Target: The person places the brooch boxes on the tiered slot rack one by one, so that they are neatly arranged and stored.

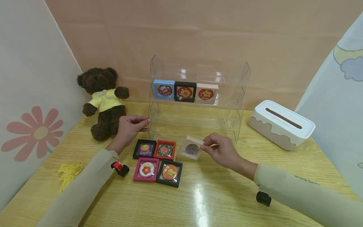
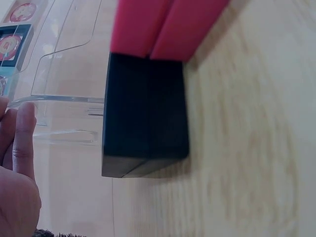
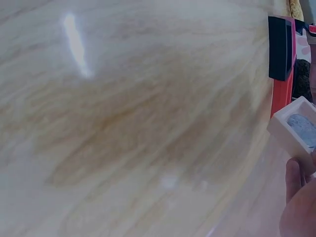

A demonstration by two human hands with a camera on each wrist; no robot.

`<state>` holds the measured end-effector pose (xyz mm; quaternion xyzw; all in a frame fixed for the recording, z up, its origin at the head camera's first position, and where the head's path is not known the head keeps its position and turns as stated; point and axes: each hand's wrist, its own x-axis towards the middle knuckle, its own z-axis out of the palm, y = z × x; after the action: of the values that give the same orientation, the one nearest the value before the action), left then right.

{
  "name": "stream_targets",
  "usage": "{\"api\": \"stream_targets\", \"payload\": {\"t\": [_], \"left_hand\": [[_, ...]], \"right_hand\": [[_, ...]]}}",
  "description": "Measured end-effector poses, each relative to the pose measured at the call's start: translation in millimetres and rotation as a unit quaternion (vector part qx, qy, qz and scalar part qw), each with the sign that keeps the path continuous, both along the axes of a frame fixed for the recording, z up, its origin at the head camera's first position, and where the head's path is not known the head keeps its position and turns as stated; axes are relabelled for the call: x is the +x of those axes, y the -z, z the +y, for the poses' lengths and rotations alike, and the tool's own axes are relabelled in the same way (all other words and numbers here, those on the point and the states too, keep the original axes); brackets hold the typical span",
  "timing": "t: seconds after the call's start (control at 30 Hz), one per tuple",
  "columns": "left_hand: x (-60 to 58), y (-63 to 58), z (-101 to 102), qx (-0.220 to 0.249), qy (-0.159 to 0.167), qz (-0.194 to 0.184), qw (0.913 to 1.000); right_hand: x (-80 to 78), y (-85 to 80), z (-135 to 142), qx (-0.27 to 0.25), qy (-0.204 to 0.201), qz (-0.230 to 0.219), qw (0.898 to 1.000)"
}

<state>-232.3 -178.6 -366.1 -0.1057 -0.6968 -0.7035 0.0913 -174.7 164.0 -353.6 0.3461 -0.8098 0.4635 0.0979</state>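
Three up, one held, four to go

About midway, by the look of it. Already side by side on a shelf of the clear acrylic rack (image 1: pixel 195 123), above the lowest tier and starting from its left end: a light blue frame (image 1: pixel 163 90), a black frame (image 1: pixel 185 91) and a cream frame (image 1: pixel 207 93), each with a round badge facing front.

Under way: a pale pink frame (image 1: pixel 191 148), tilted, before the rack and just right of the red one. Pinched between thumb and fingers of the right hand (image 1: pixel 222 149). Dull greyish disc inside, design not readable; contact with the tabletop impossible to tell. Seemingly fourth in line for the shelf.

Apparently left to do: four frames lying face up in a close two-by-two block on the wooden table (image 1: pixel 227 201), near the rack's left end. At the back, a dark frame with purple badge (image 1: pixel 144 149) and a red frame (image 1: pixel 164 150); in front, a magenta frame (image 1: pixel 146 170) and a black frame with orange badge (image 1: pixel 169 173).

Left hand (image 1: pixel 130 126) at the rack's left side panel, thumb and fingers apparently closed on the clear edge, probably for steadying.
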Motion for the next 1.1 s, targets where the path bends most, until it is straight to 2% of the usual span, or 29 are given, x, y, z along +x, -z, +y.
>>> {"api": "stream_targets", "payload": {"t": [0.23, 0.43, 0.63, 0.83, 1.0, 1.1], "left_hand": [[0.3, -1.1, 1.0, -0.002, -0.008, -0.009, 0.9999], [0.5, -1.2, 1.4, -0.004, -0.007, -0.005, 1.0000], [0.8, -0.4, 1.5, -0.002, -0.009, -0.002, 1.0000], [1.2, 0.0, 2.3, 0.009, -0.004, 0.001, 0.9999], [0.8, 0.1, 1.6, 0.010, -0.003, 0.013, 0.9999], [0.3, 0.8, 1.5, 0.011, -0.006, 0.009, 0.9999]], "right_hand": [[5.7, -29.1, 5.9, -0.008, 0.010, 0.012, 1.000], [2.5, -43.4, 15.6, 0.008, 0.040, 0.042, 0.998], [-12.4, -45.9, 28.9, 0.027, 0.075, 0.070, 0.994], [-27.2, -45.6, 47.2, 0.031, 0.079, 0.041, 0.996], [-30.4, -56.4, 53.7, 0.030, 0.084, 0.096, 0.991], [-32.6, -63.3, 57.8, 0.033, 0.106, 0.137, 0.984]]}}
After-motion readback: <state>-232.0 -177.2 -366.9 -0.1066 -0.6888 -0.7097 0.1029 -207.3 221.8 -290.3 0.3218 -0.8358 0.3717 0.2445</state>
